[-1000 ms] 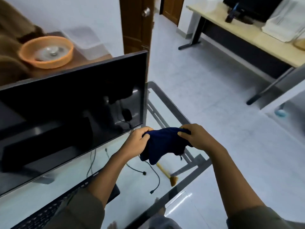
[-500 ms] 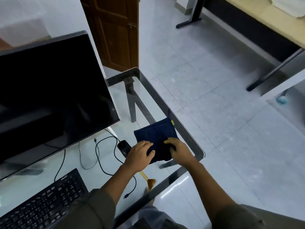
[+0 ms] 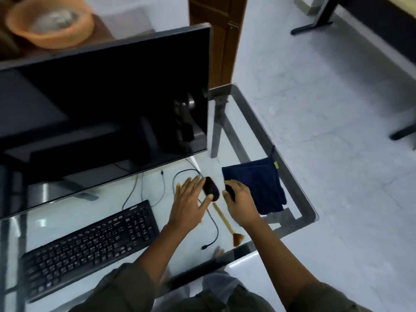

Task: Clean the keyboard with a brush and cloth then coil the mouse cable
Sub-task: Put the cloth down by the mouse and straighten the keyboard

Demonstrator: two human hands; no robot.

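Observation:
The black mouse lies on the glass table in front of the monitor, and its thin black cable trails toward me and ends in a loose plug. My left hand is spread against the mouse's left side, thumb touching its near end. My right hand hovers just right of the mouse, fingers loosely curled, at the left edge of the folded dark blue cloth. The wooden-handled brush lies between my hands, bristles toward me. The black keyboard sits at the lower left.
A large dark monitor stands at the back left with other cables below it. An orange bowl sits behind it. The table's metal edge runs right of the cloth, with tiled floor beyond.
I laid the blue cloth down on the table's right side and let go of it. Both hands have moved left to the mouse.

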